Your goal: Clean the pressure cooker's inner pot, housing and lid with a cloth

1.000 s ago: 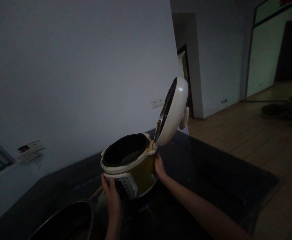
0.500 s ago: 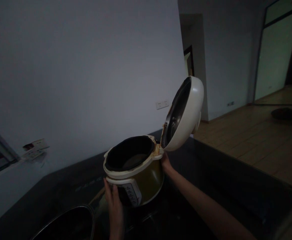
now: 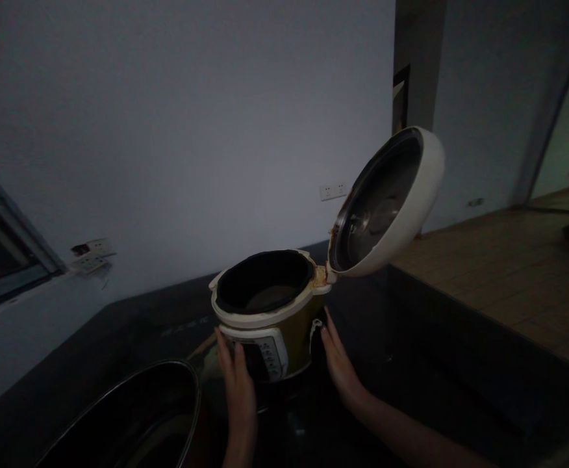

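Observation:
A cream and yellow rice cooker [image 3: 269, 325] stands on a dark countertop [image 3: 411, 344] with its lid [image 3: 386, 201] swung up and open to the right. Its dark inner cavity shows. My left hand [image 3: 238, 390] lies with fingers stretched against the front control panel [image 3: 265, 354]. On the cooker's right side, my right hand [image 3: 338, 361] is flat and open, close to the body.
A large dark pot [image 3: 128, 422] sits at the lower left on the counter. Wall sockets [image 3: 89, 257] hang at the left and another socket [image 3: 333, 191] is behind the cooker. A window frame is at far left. Tiled floor lies beyond the counter's right edge.
My right hand has come off the back of the cooker near the hinge and moved forward to its right side. The view has shifted left and nearer; the lid stays up.

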A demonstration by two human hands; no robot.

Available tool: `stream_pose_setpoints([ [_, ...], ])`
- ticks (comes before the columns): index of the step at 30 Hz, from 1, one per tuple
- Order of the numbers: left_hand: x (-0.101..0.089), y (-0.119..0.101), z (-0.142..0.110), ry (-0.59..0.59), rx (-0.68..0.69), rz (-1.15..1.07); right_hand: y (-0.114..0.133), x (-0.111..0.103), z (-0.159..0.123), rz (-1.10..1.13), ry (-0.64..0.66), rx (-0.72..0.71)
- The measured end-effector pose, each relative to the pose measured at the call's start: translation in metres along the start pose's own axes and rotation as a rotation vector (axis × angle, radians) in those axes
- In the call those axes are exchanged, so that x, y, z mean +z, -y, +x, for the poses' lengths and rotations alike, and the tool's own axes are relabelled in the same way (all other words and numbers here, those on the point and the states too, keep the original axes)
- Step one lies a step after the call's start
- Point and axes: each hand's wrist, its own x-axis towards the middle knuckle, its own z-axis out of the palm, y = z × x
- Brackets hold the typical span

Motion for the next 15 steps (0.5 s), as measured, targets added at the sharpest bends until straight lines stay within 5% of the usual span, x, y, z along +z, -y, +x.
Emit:
stream_pose_setpoints([
  [6,-0.013,-0.020,-0.028,0.067,-0.143,-0.078,0.032,0.020,-0.011,-0.184,0.056,-0.173],
  [15,-0.027,-0.032,-0.065,0.151,-0.152,-0.136,0.060,0.047,-0.030,-0.857,0.213,-0.914],
])
